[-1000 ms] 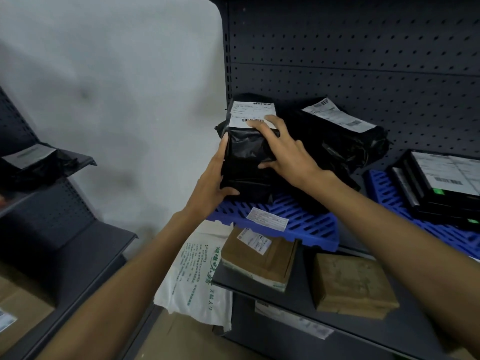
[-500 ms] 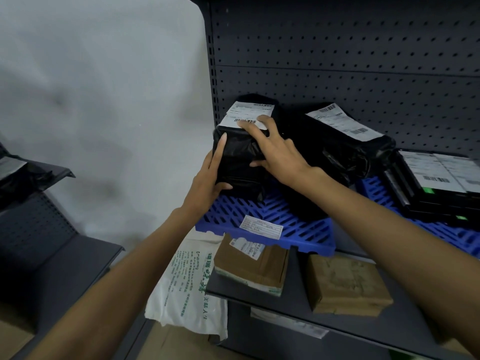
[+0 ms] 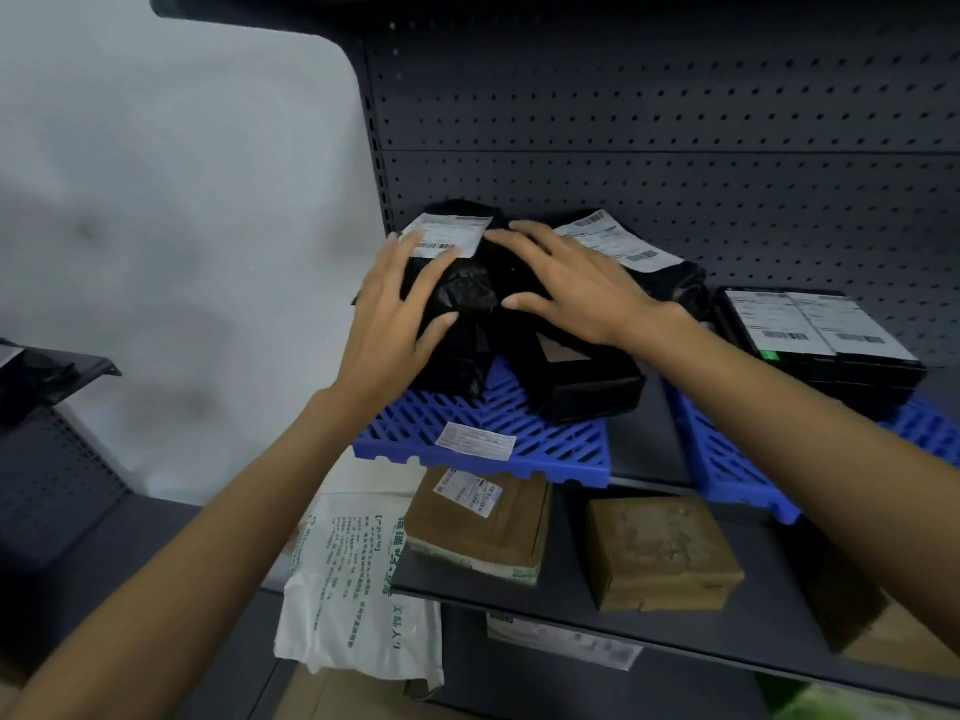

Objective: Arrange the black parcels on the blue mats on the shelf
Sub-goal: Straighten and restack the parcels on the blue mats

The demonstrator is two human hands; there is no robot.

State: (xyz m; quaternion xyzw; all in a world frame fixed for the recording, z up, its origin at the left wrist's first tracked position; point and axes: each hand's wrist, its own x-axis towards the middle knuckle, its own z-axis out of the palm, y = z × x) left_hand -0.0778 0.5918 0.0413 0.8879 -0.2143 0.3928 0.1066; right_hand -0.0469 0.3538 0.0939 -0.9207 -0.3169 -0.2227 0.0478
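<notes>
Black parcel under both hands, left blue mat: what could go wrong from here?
1. The black parcel stands tall against the perforated back panel; both hands lie on it with spread fingers, not gripping, so it may tip forward.
2. The left blue mat overhangs the shelf edge; pressing its front could tilt it.

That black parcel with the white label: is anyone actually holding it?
No grip: the left hand lies flat on the black parcel, the right hand beside it, fingers spread.
</notes>
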